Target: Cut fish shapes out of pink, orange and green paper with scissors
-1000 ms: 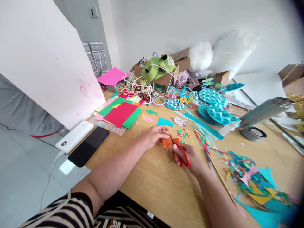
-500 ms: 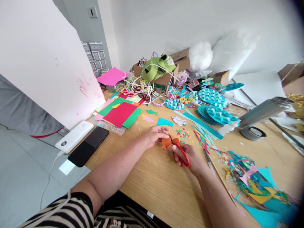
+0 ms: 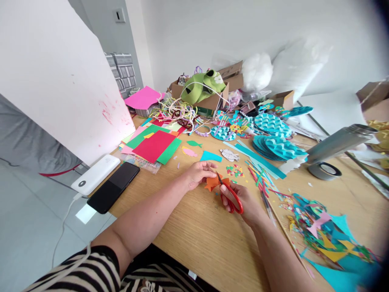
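- Head view: the left hand (image 3: 199,173) pinches an orange paper cut-out (image 3: 210,183) between thumb and fingertips, holding it just above the pale wooden worktop (image 3: 194,231).
- The right hand (image 3: 244,200) is closed through the loops of a pair of red-handled scissors (image 3: 232,197); the short blades point up and left and meet the right edge of the orange paper cut-out. Whether the blades are parted is too small to tell.
- The two hands sit close together near the middle of the worktop, with the forearms coming in from the lower edge.
- Left of the hands, a black phone (image 3: 114,186) lies flat beside a white power bank (image 3: 95,173) at the worktop's edge.
- Beyond them a stack of coloured paper sheets, with a red sheet (image 3: 153,146) on top, lies flat.
- A heap of teal and mixed paper offcuts (image 3: 322,235) lies to the right of the right forearm.
- Farther right, a steel flask (image 3: 340,142) lies on its side next to a grey roll of tape (image 3: 324,170).
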{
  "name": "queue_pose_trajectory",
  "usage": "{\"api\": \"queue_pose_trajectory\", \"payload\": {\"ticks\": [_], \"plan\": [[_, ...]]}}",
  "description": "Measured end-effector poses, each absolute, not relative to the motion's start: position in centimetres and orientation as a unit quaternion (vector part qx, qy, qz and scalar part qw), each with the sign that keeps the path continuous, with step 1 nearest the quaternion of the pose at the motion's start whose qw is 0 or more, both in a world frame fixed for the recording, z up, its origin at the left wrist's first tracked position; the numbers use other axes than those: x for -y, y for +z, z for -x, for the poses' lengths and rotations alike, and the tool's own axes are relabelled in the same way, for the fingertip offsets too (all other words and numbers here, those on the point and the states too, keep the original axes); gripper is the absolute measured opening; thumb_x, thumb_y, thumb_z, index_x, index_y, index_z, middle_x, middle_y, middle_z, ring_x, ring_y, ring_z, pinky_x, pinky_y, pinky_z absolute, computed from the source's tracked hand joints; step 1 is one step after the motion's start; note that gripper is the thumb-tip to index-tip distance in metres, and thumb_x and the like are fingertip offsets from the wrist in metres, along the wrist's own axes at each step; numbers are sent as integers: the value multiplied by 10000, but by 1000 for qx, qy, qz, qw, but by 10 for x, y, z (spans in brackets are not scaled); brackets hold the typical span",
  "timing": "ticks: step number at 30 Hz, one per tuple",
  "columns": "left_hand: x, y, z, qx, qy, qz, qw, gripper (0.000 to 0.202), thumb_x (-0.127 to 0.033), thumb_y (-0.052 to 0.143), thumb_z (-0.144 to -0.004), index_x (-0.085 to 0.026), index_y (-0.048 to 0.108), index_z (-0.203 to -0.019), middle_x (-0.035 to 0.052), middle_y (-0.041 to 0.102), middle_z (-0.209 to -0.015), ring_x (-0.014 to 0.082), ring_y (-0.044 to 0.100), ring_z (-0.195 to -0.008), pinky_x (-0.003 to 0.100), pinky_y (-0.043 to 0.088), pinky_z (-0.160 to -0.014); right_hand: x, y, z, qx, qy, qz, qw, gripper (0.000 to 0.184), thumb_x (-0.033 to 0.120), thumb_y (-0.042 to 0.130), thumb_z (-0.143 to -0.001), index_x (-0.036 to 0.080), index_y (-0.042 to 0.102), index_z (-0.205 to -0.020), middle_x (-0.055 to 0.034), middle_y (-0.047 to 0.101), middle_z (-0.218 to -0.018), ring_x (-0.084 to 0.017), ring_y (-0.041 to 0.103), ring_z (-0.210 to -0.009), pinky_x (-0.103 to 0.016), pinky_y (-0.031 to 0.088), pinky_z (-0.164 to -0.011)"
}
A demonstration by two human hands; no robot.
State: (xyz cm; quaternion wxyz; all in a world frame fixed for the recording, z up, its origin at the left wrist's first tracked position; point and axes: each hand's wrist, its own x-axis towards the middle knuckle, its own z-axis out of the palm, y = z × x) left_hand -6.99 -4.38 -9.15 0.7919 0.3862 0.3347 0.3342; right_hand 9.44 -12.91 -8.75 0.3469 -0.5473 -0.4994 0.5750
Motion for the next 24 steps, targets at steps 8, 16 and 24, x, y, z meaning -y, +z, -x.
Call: {"api": "queue_pose_trajectory", "payload": {"ticks": [8, 16, 24], "plan": [[44, -92, 70, -331, 338, -389, 790, 353, -88, 737, -586, -132, 613, -914, -8, 629, -700, 100, 597, -613, 217, 430, -604, 128, -90, -95, 499, 574, 547, 350, 507, 642, 693, -708, 172, 538, -601, 17, 555, -483, -89, 471, -375, -194, 287, -381], [43, -93, 70, -338, 336, -394, 786, 354, -105, 756, -592, -138, 606, -910, 0, 623, -722, 99, 595, -631, 207, 420, -598, 128, -92, -96, 491, 578, 549, 353, 487, 620, 715, -696, 180, 526, -605, 27, 548, -481, -90, 470, -369, -195, 279, -375], [43, -95, 70, -344, 315, -413, 782, 370, -81, 714, -601, -153, 596, -944, 13, 631, -777, 101, 603, -638, 207, 425, -577, 128, -84, -91, 468, 560, 564, 386, 486, 608, 750, -657, 187, 510, -618, 31, 547, -474, -89, 460, -364, -198, 283, -375]]}}
